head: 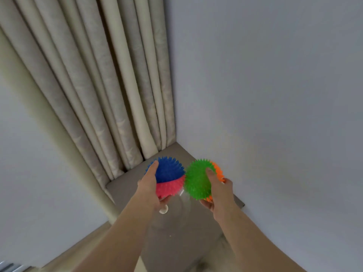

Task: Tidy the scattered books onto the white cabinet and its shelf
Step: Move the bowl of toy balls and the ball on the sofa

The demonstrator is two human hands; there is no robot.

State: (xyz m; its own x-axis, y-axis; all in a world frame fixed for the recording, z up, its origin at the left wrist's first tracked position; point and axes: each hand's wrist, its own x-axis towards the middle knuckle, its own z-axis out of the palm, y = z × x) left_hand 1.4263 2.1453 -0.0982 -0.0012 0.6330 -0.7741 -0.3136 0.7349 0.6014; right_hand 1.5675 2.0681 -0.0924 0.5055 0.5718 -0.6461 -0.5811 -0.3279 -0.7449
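While in hands (150, 186) (218, 190), balls (170, 176) (196, 180) near curtain (110, 95).

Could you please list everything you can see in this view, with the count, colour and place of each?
blue and pink spiky ball: one, blue above pink, centre, held over the floor.
green and orange spiky ball: one, green with orange on its far side, just right of the first.
curtain: one, beige, pleated, hanging in the corner.
wall: one, pale grey, right of the curtain.
floor: grey-brown, bottom centre.
small round object: one, white, on the floor below the left hand; too blurred to identify.
left hand: one, fingers curled round the blue and pink spiky ball.
right hand: one, fingers curled round the green and orange spiky ball.
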